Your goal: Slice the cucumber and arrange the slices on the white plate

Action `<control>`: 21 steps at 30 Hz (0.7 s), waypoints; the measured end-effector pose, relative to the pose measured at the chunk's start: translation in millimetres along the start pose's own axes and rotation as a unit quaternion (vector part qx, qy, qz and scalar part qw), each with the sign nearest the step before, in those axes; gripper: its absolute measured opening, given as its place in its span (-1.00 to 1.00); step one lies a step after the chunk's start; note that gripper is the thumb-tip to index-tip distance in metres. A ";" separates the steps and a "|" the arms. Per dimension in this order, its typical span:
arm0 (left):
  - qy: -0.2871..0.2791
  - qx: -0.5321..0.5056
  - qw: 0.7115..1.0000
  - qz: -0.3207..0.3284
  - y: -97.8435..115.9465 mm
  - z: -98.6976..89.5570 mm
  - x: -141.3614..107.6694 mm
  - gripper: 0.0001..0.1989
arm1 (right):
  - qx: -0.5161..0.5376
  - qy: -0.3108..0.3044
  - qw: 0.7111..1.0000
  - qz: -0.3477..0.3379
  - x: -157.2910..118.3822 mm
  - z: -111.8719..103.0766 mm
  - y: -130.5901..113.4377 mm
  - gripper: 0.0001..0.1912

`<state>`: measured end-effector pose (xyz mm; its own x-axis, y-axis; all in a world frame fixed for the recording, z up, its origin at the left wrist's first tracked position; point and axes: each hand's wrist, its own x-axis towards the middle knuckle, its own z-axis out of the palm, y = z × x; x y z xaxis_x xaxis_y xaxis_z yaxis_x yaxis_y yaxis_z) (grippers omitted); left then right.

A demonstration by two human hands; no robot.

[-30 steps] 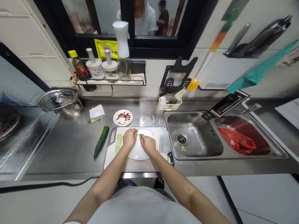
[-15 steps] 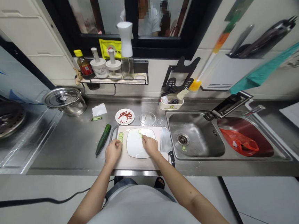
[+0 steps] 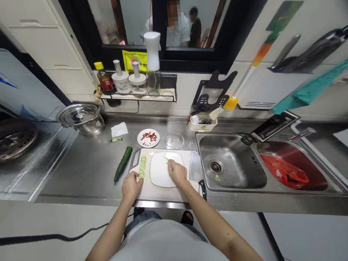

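A white squarish plate (image 3: 159, 176) lies on the pale cutting board (image 3: 147, 193). My right hand (image 3: 177, 172) is over the plate's right side, its fingers pinched on a cucumber slice (image 3: 166, 160) near the far rim. Along the board's left part runs an overlapping row of cucumber slices (image 3: 143, 165). My left hand (image 3: 131, 186) is at the near end of that row, thumb and fingers parted beside the lowest slice. A whole cucumber (image 3: 123, 164) rests on the counter left of the board. At the board's right edge lies a knife (image 3: 195, 165), its black handle toward me.
Behind the board stands a small plate of chopped red pieces (image 3: 148, 138). A cucumber end (image 3: 115, 139) and white paper (image 3: 119, 129) lie farther left, near a lidded steel pot (image 3: 83, 120). To the right is the double sink (image 3: 235, 170), with a red bag (image 3: 287, 173) in its right basin.
My left hand has moved down toward the near end of the slice row, uncovering more slices. My right hand stays over the plate. The whole view has shifted slightly.
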<state>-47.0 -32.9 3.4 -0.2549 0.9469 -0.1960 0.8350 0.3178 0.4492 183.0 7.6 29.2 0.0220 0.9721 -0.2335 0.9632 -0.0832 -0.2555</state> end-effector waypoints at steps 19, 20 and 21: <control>0.000 -0.230 0.973 0.004 1.2 2.6 3.2 -0.80 | 0.097 0.056 0.992 -0.052 -23.4 -1.7 -17.1 -0.60; -0.001 -0.245 0.969 0.011 5.0 1.0 2.9 -0.78 | 0.107 0.061 0.991 -0.059 -25.4 -2.0 -18.9 -0.61; -0.002 -0.262 0.965 0.018 9.2 -0.7 2.4 -0.77 | 0.117 0.067 0.989 -0.065 -27.3 -2.3 -20.6 -0.62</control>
<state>-40.3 -27.6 7.7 -0.2276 0.9578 -0.1755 0.4818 0.2674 0.8345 163.2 -16.7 42.9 -0.0473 0.9969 -0.0627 0.8722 0.0106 -0.4891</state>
